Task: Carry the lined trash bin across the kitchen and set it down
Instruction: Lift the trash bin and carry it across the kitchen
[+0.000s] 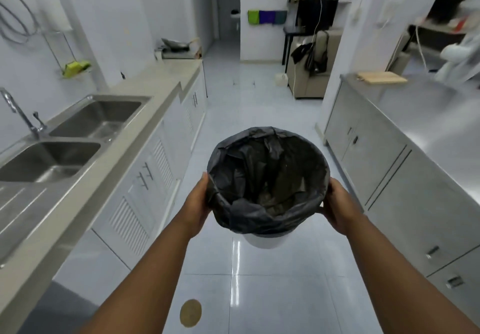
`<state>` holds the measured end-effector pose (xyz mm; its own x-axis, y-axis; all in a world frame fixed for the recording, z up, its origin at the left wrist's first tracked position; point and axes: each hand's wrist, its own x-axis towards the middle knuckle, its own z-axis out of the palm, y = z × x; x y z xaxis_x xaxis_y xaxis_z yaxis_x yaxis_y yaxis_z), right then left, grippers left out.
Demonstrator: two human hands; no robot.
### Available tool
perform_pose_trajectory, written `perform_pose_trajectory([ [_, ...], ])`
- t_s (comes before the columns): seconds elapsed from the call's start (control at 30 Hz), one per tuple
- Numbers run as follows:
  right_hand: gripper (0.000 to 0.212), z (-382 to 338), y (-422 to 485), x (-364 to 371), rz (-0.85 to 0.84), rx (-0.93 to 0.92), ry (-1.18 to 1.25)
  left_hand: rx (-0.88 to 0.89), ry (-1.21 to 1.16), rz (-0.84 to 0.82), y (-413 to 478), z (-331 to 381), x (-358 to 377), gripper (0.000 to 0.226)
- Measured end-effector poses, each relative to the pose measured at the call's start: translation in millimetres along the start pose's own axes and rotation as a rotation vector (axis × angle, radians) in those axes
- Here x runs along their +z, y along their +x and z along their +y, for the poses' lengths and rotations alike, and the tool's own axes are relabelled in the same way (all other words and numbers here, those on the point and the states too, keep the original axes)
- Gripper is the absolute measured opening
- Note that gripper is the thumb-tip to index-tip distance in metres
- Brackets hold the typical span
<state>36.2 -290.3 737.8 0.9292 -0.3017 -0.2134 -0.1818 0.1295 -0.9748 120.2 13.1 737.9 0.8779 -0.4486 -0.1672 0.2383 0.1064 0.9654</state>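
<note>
- Black plastic lined the trash bin (267, 240), the liner (267, 175) folded over the rim and crumpled loosely down inside; only a band of the bin's white wall showed beneath the overhang.
- The bin was off the floor, held upright at about the middle of the aisle, between the counter with the double sink (75, 136) on the left and the steel cabinets (389, 172) on the right.
- The left hand (198, 203) pressed flat against the bin's left side at the rim, fingers hidden behind the liner, so how far they curled round could not be told.
- The right hand (337, 205) cupped the opposite side, thumb over the liner's edge and fingers wrapped under and out of sight.
- Both hands were thus closed on the bin, one to each side, arms stretched forward.
- Judged from this, the lifting was done and the carrying was under way; the setting-down was not yet done.
- Open tiled floor (259, 86) lay ahead toward the far doorway, with a sofa (311, 79) beyond the right-hand run. Where the bin was meant to stand did not show.
- A round brownish mark (191, 313) lay on the tiles near the person's feet.
</note>
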Motion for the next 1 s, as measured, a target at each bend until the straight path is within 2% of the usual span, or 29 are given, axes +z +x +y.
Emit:
perform_pose_trajectory([
  [0.07,0.038,-8.5,2.8,9.9,0.026,-0.026,0.012,0.016,0.012,-0.004,8.9,10.4,1.9,0.067],
  [0.23,0.040,-18.2,21.0,30.3,0.066,-0.040,0.043,0.040,0.000,0.017,30.6,29.0,-4.9,0.058],
  [0.37,0.046,-21.7,50.3,38.4,0.081,-0.025,0.056,0.037,-0.053,0.068,65.0,34.1,-18.2,0.064],
  [0.47,0.047,-24.5,83.2,38.8,0.079,-0.009,0.039,0.025,-0.088,0.092,98.4,32.8,-24.7,0.069],
  [0.6,0.034,-29.6,137.5,34.7,0.078,-0.018,0.037,0.004,-0.139,0.137,152.7,31.5,-25.0,0.069],
  [1.0,0.036,-76.9,320.1,-14.0,0.043,0.007,0.037,0.004,-0.174,0.215,332.5,58.5,7.8,0.060],
])
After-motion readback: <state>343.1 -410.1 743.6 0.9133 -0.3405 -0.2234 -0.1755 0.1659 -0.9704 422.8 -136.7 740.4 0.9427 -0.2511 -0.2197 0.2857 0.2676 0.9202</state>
